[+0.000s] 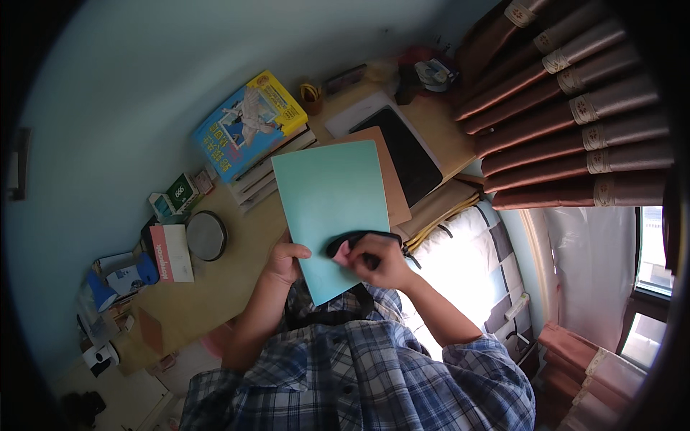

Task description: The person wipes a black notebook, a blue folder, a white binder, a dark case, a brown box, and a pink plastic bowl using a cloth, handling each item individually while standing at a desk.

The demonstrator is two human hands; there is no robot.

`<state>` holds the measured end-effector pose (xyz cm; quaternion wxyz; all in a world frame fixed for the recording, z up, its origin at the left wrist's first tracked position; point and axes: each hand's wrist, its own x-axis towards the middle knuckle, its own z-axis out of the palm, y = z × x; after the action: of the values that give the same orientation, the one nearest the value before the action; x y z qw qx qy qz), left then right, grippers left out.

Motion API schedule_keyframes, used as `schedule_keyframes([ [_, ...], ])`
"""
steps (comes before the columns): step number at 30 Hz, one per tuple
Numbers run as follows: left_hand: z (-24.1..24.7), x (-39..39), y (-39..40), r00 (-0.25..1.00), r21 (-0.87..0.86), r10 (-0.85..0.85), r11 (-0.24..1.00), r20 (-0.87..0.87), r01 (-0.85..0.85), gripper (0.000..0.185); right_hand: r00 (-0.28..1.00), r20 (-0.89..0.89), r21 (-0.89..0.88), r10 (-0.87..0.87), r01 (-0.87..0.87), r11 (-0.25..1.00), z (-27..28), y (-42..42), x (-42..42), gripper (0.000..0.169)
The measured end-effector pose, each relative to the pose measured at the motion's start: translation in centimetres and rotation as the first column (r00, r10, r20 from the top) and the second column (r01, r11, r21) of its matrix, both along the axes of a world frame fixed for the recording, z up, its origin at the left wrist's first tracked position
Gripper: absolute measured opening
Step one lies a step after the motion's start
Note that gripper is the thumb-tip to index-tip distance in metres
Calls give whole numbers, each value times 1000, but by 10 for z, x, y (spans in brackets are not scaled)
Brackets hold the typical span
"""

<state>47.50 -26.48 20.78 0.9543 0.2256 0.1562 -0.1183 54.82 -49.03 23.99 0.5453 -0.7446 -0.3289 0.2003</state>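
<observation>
My left hand (284, 262) grips the left edge of a thin light-green notebook (334, 188), its thumb lying on the cover. The notebook is held in front of my chest, over the front of the desk. A dark cloth with a pink patch (341, 251) is bunched in my right hand (384, 263), against or just above the lower right of the cover. The right fingers are slightly blurred. Behind the green notebook, a brown notebook (398, 202) shows along its right side; its left part is hidden.
On the wooden desk (237, 291) stand a stack of books with a blue and yellow one (250, 124) on top, a round tin (206, 236) and a black tablet (401, 151). Small boxes (182, 191) line the wall. A bed (463, 269) and brown curtains (566, 108) lie right.
</observation>
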Motion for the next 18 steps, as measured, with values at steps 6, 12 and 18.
schedule_keyframes([
  [6,-19,-19,-6,990,-45,-129,991,-53,127,71,825,259,-10,-503,523,852,4,77,44,12],
  [12,-43,-44,38,995,-243,-40,968,86,60,77,975,-158,-41,157,-165,985,41,60,-39,13],
  [18,-37,-51,44,993,-4,-52,999,-106,52,70,751,-495,-363,-438,279,889,-2,-34,-53,24],
])
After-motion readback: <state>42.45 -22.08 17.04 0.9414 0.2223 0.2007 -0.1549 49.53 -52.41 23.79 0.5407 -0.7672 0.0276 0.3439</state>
